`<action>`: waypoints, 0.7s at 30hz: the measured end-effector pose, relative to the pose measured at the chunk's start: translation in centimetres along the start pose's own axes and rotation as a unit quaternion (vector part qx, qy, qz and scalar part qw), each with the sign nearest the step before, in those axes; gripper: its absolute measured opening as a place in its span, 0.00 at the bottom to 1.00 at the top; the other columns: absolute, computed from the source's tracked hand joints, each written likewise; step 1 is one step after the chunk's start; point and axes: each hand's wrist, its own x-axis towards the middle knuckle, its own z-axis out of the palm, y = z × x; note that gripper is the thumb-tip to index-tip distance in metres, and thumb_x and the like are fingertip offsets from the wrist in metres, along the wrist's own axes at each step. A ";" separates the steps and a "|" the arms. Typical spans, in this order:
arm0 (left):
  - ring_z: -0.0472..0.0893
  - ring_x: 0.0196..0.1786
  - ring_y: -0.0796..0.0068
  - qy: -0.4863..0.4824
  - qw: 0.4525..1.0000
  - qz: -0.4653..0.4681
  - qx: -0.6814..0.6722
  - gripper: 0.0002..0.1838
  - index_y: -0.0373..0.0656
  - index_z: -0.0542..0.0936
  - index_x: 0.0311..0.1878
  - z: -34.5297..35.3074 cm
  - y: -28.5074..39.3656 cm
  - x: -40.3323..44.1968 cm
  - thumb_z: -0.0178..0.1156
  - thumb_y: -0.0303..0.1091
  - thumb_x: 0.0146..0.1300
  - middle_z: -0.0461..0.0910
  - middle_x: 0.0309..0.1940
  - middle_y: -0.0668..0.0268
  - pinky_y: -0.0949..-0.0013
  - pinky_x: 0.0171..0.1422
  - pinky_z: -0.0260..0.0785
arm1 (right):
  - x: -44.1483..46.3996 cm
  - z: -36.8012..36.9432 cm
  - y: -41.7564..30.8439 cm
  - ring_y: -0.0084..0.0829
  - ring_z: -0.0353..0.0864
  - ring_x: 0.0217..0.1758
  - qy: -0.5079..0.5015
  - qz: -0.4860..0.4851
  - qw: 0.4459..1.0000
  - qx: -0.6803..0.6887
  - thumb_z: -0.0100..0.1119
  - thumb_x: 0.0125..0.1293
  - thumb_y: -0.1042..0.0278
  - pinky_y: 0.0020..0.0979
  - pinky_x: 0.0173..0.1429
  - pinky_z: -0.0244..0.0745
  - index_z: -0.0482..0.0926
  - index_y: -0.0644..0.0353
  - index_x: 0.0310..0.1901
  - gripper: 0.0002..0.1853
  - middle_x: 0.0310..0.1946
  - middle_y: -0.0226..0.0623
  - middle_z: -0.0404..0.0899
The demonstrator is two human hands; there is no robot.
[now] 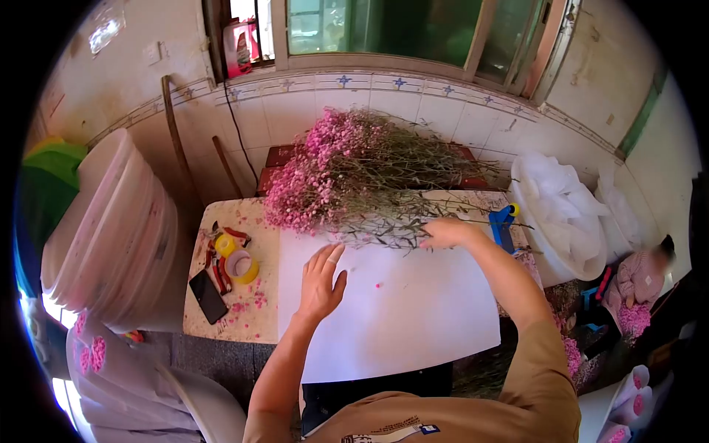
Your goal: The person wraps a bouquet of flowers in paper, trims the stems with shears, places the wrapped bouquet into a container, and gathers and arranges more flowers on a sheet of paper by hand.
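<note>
A big heap of pink flowers [317,170] with long green stems lies across the back of the table, blossoms to the left and stems to the right. My right hand [445,233] is at the stems' near edge, its fingertips partly among them; what they grip, if anything, is too small to tell. Over the white sheet [399,310], just below the blossoms, my left hand [323,282] is held with its fingers stretched out and nothing in it. One loose pink petal [378,285] lies on the sheet.
Tape rolls [242,266], red-handled cutters [221,275] and a black phone [208,297] lie on the table's left. A blue tape dispenser [503,228] stands right. Stacked white tubs [118,236] are left; a tub of white wrapping [561,214] and a seated person [636,279] are right.
</note>
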 end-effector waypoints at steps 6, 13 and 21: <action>0.59 0.81 0.50 -0.084 0.991 -0.020 0.102 0.37 0.49 0.63 0.80 10.4 -7.3 4.4 0.62 0.39 0.69 0.64 0.79 0.60 0.41 0.80 0.52 | 1.9 -3.8 6.4 0.44 0.88 0.46 0.137 -0.036 0.977 0.159 0.64 0.70 0.42 0.43 0.52 0.79 0.86 0.57 0.54 0.25 0.43 0.46 0.89; 0.60 0.81 0.55 -0.159 0.972 -0.092 0.149 0.32 0.47 0.67 0.78 12.0 -6.9 3.4 0.56 0.42 0.72 0.66 0.78 0.62 0.44 0.86 0.45 | 12.5 -5.0 19.1 0.55 0.82 0.58 0.321 0.059 0.945 0.034 0.58 0.70 0.71 0.52 0.62 0.76 0.80 0.64 0.58 0.17 0.57 0.57 0.81; 0.64 0.79 0.58 -0.129 0.978 -0.085 0.139 0.27 0.47 0.72 0.73 11.4 -6.7 3.8 0.56 0.40 0.71 0.69 0.76 0.64 0.45 0.84 0.51 | 19.5 -6.4 21.3 0.51 0.83 0.57 0.230 0.137 0.964 0.002 0.59 0.70 0.69 0.52 0.62 0.74 0.76 0.51 0.65 0.22 0.51 0.48 0.86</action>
